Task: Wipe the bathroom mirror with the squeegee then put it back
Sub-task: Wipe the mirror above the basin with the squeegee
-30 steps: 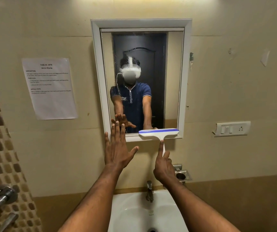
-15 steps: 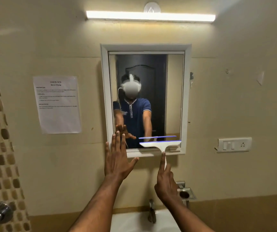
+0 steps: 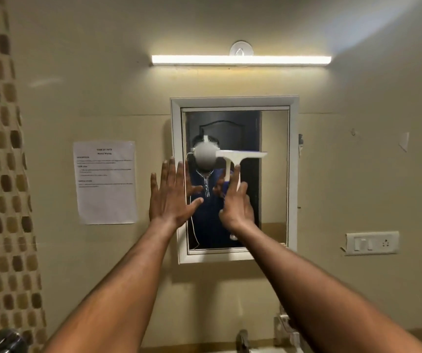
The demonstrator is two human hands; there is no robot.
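Note:
A white-framed bathroom mirror [image 3: 273, 174] hangs on the beige wall. My right hand [image 3: 235, 205] grips the handle of a white squeegee [image 3: 240, 155] with a blue blade. Its head is held level against the glass, at about a third of the mirror's height from the top. My left hand [image 3: 171, 194] is flat with fingers spread, pressed over the mirror's left frame edge. A streak of water runs down the glass between my hands.
A printed sheet [image 3: 105, 182] is taped to the wall left of the mirror. A lit tube light [image 3: 240, 59] runs above it. A switch plate [image 3: 371, 242] sits at the right. The tap [image 3: 243, 340] and a soap holder [image 3: 285, 327] lie below.
My right hand has carried the squeegee from the mirror's bottom edge up to its upper part. My left hand rose along the left frame. The camera tilted upward.

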